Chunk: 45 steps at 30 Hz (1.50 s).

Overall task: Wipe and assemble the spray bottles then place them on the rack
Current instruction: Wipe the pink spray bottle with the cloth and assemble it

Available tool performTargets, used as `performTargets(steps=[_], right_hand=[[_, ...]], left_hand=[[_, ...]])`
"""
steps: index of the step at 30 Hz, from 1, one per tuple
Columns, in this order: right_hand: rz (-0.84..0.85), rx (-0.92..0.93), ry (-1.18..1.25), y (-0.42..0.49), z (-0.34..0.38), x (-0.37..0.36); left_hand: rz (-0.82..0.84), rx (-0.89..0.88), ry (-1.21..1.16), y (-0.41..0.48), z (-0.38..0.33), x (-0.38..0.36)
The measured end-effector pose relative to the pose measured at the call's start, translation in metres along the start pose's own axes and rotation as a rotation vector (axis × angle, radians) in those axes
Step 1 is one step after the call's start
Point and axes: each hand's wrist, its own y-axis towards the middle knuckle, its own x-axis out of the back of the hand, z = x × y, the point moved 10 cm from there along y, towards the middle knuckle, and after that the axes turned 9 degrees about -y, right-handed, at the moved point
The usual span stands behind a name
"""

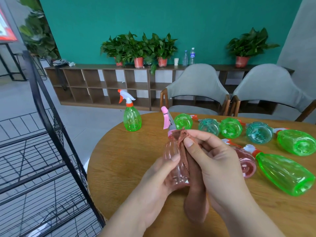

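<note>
Gripping pink bottle (171,151) in curled left hand (153,178) above table's (119,159) near-left edge; pinching brown cloth (195,202) against its neck with right hand (218,165). Farther right on table: lying bottles (283,171), crowded. At table's far-left rim: green bottle (132,117) upright. Left of table: rack (59,134).

**A shared lounge or break area, office-style**

The room reads as a communal sitting space, not a kitchen or a workshop. A teal wall (171,17) backs a long, low wooden cubby shelf (95,82) topped with potted plants (138,47) in red pots, two water bottles (192,56) and a paper cup (176,61). Two grey upholstered chairs (196,82) stand at a round wood-grain counter (119,159). On the pale tiled floor (20,100), a black wire rack (42,103) stands just beside the counter, and a framed sign (6,26) sits on a dark stand.
</note>
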Motion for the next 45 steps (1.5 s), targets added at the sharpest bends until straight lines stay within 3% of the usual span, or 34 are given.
performTargets(steps=[8,11,15,18,20,27,33,40,45], right_hand=[[-0.057,-0.038,0.132,0.004,-0.003,0.003],[-0.095,-0.059,0.165,0.005,-0.005,0.006],[-0.132,0.047,-0.049,0.003,0.009,0.01],[-0.326,0.284,-0.401,0.0,0.037,0.032],[-0.371,0.432,-0.573,-0.005,0.054,0.032],[-0.222,0.731,-0.813,-0.023,0.072,-0.011],[-0.336,0.758,-0.909,-0.02,0.084,0.01],[-0.054,0.822,-0.963,-0.03,0.068,-0.034],[-0.241,0.82,-1.01,-0.023,0.078,-0.007]], left_hand=[[0.048,-0.017,-0.054,0.0,-0.004,-0.002],[0.067,-0.008,0.039,-0.002,0.0,-0.006],[0.067,0.021,0.213,-0.001,0.007,-0.001],[0.123,0.051,0.305,-0.005,0.011,-0.006],[0.18,0.066,0.335,-0.008,0.014,-0.013],[0.24,0.007,0.364,-0.013,0.009,-0.029],[0.235,0.001,0.381,-0.012,0.012,-0.025],[0.229,-0.088,0.373,-0.009,0.008,-0.028],[0.247,-0.064,0.324,-0.013,0.008,-0.034]])
